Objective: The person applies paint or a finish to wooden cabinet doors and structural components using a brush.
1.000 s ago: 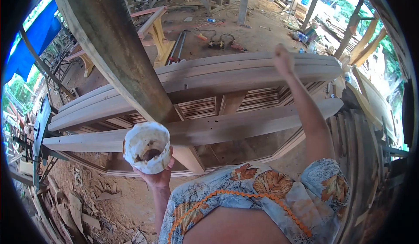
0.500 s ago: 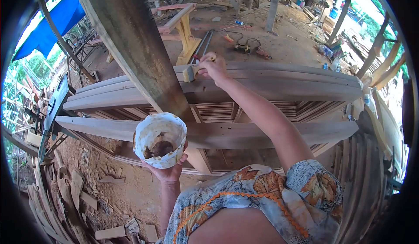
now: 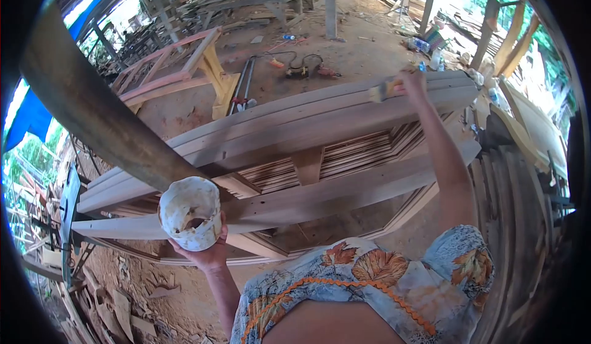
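Your right hand (image 3: 414,82) clenched on brush (image 3: 385,89), bristles on door frame (image 3: 295,119) top rail. Left hand (image 3: 206,255) cupping smeared tub (image 3: 189,213). Tip: long even strokes along grain, keep tub level.

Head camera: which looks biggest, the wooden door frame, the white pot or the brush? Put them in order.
1. Wooden door frame, far the biggest.
2. White pot in the left hand; nearness enlarges it.
3. Brush in the right hand, smallest.

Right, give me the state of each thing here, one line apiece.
Tub: upright, open-topped, smeared inside, held from below by the left hand.
Brush: gripped in the right hand, bristles on the door frame.
Door frame: lying flat, bare wood.
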The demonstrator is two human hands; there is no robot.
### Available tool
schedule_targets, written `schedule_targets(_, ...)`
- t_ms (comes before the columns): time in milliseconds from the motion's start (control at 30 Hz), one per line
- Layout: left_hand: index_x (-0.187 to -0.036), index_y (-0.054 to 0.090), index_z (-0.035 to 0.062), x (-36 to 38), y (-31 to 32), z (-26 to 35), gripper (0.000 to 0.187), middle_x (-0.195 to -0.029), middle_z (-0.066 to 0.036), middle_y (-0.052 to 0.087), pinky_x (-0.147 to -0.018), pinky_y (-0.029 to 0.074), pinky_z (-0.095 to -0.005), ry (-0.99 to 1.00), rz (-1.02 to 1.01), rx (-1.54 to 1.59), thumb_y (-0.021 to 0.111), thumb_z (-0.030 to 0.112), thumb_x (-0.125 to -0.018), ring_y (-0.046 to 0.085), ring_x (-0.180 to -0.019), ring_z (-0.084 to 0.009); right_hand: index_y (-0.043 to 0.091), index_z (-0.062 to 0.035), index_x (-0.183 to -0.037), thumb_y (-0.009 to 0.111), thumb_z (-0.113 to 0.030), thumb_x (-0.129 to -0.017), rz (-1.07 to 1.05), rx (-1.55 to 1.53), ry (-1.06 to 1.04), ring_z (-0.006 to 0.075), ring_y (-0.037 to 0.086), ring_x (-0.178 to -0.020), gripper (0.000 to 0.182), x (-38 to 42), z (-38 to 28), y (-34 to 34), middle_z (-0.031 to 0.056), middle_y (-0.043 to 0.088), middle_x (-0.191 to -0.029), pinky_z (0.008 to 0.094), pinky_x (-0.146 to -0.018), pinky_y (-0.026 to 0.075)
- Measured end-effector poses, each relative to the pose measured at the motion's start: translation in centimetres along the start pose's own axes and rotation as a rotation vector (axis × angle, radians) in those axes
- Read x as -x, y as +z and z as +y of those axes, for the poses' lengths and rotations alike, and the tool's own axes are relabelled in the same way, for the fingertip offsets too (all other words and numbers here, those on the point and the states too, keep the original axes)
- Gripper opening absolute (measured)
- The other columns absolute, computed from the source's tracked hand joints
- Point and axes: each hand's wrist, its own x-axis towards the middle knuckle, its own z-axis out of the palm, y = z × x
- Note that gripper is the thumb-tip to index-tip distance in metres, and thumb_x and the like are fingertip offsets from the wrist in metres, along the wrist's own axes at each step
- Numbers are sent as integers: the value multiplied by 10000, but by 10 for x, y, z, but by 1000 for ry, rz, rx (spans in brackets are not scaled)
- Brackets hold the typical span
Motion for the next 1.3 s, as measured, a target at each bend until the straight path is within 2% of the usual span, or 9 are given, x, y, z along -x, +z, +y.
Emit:
schedule_targets(133,-1386,336,245,-3,-2,-9,842,-1386,-137,371,-765,561,-532,24,13,27,592,698,-724,511,-1109,-494,633,-100,-898,544,-197,-788,312,636,-369,312,668,-769,172,-61,26,-64,134,675,-841,408,-681,529)
schedule_targets(233,-1395,334,242,1,13,-19,841,-1392,-143,373,-794,547,-553,81,57,49,584,695,-731,513,-1112,-490,631,-106,-893,546,-207,-774,268,669,-425,363,632,-875,178,-35,-4,-38,148,667,-877,450,-784,479)
schedule_targets(333,-1405,329,235,8,34,-19,841,-1397,-152,377,-807,541,-556,130,76,-58,571,692,-742,509,-1120,-485,618,-97,-850,572,-147,-775,267,679,-672,354,633,-779,101,-24,2,37,146,654,-845,441,-690,498)
schedule_targets(400,-1413,324,231,7,31,-17,842,-1399,-162,381,-829,522,-572,139,70,-52,551,698,-751,501,-1130,-481,621,-109,-841,599,-166,-759,51,548,-699,346,634,-769,103,-2,-1,99,149,646,-826,434,-681,500)
schedule_targets(467,-1359,394,233,8,33,-15,662,-1393,-87,354,-923,448,-584,82,-24,-3,488,610,-822,362,-1280,-319,623,-118,-820,617,-161,-746,-129,496,-706,330,640,-772,86,31,-17,159,140,643,-816,429,-669,500)
schedule_targets(700,-1370,386,229,-2,24,-14,758,-1393,-123,371,-895,405,-574,101,32,-119,426,710,-785,411,-1202,-396,630,-102,-801,625,-158,-738,-440,93,-816,339,641,-754,85,165,-80,318,131,652,-782,424,-662,499)
schedule_targets(867,-1373,390,215,-1,26,-14,779,-1363,-143,413,-876,404,-571,70,99,-149,386,730,-789,463,-1131,-432,652,-35,-844,624,-108,-754,-726,-299,-474,216,677,-657,120,201,-82,356,108,662,-756,309,-596,532)
schedule_targets(1033,-1377,390,205,-2,29,-15,796,-1337,-155,448,-856,410,-565,67,148,-152,382,738,-785,490,-1098,-441,652,-33,-851,651,-104,-757,-852,-519,16,168,673,-617,118,155,-66,286,93,666,-804,243,-508,535)
schedule_targets(1300,-1362,403,186,-3,30,-18,807,-1323,-160,459,-842,415,-562,33,108,-148,387,744,-778,502,-1068,-441,648,-57,-914,609,-180,-818,-444,-216,-4,145,662,-582,160,-1,-15,84,101,674,-806,208,-452,491)
